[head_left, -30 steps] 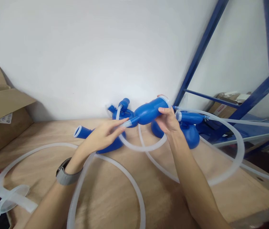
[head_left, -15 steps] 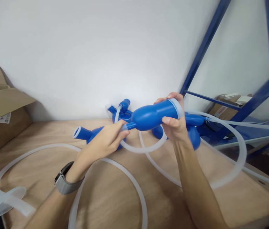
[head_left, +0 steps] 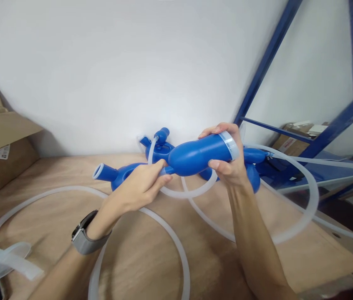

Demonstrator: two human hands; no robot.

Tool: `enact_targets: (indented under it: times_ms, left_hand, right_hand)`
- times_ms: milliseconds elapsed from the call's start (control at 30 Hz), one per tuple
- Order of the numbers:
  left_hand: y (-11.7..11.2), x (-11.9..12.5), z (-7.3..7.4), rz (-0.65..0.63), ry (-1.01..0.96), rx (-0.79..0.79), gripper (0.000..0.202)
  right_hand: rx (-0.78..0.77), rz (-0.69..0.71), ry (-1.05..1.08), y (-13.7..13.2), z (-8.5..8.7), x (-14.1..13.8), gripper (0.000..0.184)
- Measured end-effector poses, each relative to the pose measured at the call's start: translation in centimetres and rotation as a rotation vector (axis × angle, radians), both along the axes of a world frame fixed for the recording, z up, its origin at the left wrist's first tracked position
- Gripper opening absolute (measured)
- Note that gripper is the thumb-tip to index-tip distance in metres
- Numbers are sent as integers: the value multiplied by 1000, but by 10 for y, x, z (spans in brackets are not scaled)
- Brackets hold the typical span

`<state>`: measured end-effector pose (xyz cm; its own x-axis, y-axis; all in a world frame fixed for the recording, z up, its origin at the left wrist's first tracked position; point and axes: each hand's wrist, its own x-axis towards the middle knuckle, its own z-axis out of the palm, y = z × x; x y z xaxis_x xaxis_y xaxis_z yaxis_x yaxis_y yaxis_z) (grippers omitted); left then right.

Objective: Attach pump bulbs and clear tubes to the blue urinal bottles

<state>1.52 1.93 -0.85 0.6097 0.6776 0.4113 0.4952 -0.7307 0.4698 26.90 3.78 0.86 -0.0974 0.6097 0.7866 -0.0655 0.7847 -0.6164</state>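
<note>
Two hands on one blue bulb (head_left: 195, 156), held up above the wooden table (head_left: 139, 258). Right hand (head_left: 230, 168) wrapped round the wide, clear-rimmed end; left hand (head_left: 135, 189) pinching the narrow tip, at the joint with the clear tube (head_left: 192, 193). Long axis roughly level, left to right, wide end slightly higher, tip just past the left fingertips. Label on cardboard box (head_left: 7, 129): too blurred to read. No brand legible elsewhere.
</note>
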Motion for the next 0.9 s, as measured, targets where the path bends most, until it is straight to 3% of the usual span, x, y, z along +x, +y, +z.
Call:
enact_targets:
  times_ms: [133,367,600,767,900]
  left_hand:
    - [-2,2,0,21,-15,-11,33]
    - [-5,7,0,-107,-238,-303,47]
    - [2,-1,11,93,-103,-151,44]
    - [-4,-40,26,219,-108,21,61]
    - [-6,-87,29,358,28,-107,62]
  right_hand:
    - [-12,-7,-40,2,-3,1,52]
    - [49,1,-38,-3,-2,1,52]
    - [-101,-105,-7,2,-4,-5,59]
    - [-49,-206,185,15,0,17,51]
    - [-14,-281,285,16,7,40,48]
